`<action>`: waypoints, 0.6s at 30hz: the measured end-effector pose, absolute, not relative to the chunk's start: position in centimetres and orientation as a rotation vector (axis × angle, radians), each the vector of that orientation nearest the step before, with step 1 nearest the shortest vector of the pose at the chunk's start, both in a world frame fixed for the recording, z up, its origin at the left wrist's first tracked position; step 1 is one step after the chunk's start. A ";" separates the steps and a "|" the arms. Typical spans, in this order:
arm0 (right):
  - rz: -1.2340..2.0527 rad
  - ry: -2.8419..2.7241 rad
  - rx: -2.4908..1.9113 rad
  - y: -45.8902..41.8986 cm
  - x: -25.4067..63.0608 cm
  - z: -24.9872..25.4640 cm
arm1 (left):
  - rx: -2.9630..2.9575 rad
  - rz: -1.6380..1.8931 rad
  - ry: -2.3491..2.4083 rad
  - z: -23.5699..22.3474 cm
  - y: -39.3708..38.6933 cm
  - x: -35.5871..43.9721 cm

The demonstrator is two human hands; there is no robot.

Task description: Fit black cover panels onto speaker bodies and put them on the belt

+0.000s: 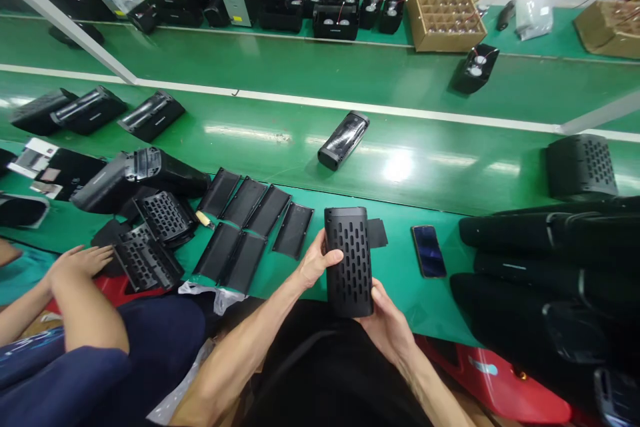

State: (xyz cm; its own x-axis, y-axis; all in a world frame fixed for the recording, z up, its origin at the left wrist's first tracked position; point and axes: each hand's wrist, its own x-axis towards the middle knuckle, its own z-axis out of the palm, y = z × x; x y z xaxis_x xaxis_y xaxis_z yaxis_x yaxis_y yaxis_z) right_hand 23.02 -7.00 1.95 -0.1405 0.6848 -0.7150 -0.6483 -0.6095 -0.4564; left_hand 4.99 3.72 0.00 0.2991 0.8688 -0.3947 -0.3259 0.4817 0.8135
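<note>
Thin black rectangular panels (269,211) lie on the green bench (399,260). Fingers of the left hand (316,265) grasp a black, slotted, box-shaped plastic housing (350,270) by its left side, above the bench's near edge; those of the right hand (389,321) grip its lower right. A dark rectangular smartphone (429,251) lies toward the far edge.
</note>
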 end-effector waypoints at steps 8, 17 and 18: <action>1.635 -0.560 -1.456 -1.3 28.4 4.1 | 1.555 0.318 0.942 5.6 7.2 3.3; 1.789 -0.633 -1.647 -7.3 30.9 3.3 | 1.226 0.154 0.992 3.8 3.0 -0.9; 1.782 -0.607 -1.654 -8.1 31.2 3.1 | 1.093 0.193 0.985 3.4 2.3 -1.9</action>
State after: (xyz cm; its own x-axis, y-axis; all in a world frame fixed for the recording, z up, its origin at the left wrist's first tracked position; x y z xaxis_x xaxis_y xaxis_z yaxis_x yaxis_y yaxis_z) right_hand 31.17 -8.12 3.09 -0.0183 0.7109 -0.7031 -0.1334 -0.6986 -0.7029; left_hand -1.88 2.29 3.37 0.5819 0.5764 -0.5738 0.3171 0.4889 0.8127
